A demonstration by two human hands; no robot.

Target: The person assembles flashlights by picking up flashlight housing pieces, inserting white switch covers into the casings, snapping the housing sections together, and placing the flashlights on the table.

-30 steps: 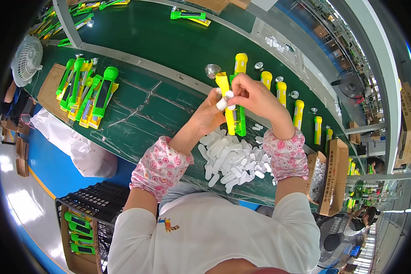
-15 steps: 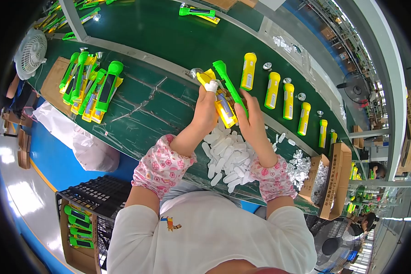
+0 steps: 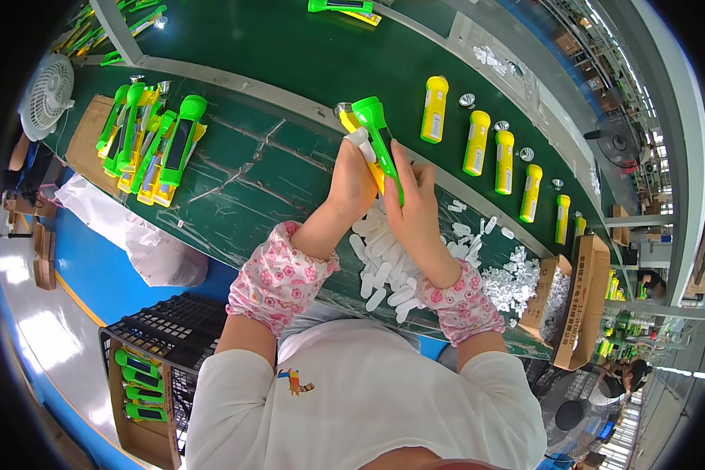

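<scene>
- Grip of the left hand [image 3: 354, 182] is closed around a yellow shell [image 3: 349, 119]; something white [image 3: 357, 138] shows at the thumb tip, a finger cover or a loose piece, which I cannot tell.
- Grip of the right hand [image 3: 413, 205] is narrow, with fingers along the edge and lower end of a green shell [image 3: 382, 147].
- Both shells are in the hands, held above the near edge of the belt, the green one lying against the yellow one.
- Their heads sit side by side and not flush, so the join looks begun but not finished.
- A silver cup [image 3: 342, 108] shows just beside the yellow head; whether it is attached is unclear.
- Below the hands, a pile of white strips [image 3: 382, 262] lies on the bench [image 3: 235, 168], with plenty left; small clear bits [image 3: 513, 280] lie beside a carton [image 3: 586, 313].
- Beyond, on the belt [image 3: 266, 47], a row of yellow torches [image 3: 476, 142] looks closed, though silver cups [image 3: 502, 127] lie near their heads, so those seem unfitted.
- Over to the left, a stack of green-and-yellow torches [image 3: 182, 141] appears loosely paired, probably work remaining.
- Lower left, green torches [image 3: 143, 393] lie in a box, their stage hard to judge.
</scene>
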